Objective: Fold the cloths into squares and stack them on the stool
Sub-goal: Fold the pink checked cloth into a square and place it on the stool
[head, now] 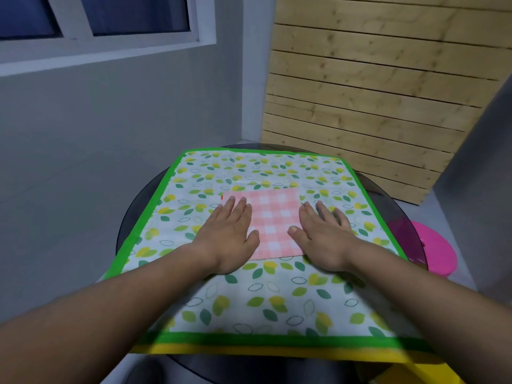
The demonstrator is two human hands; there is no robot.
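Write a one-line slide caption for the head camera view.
Flattening the fold: left hand and right hand press a folded pink checked cloth on a leaf-print cloth, pink stool nearby.

The left hand (230, 234) and right hand (324, 236) hide the pink cloth's (273, 217) sides. The table (133, 214) hides part of the pink stool (440, 253).

You face a round, dark glass table (130, 217) set close to a grey wall (83, 134). High on your left, that wall holds a white-framed window (74, 37). On your right, a slatted wood panel (374, 87) stands beyond the table.
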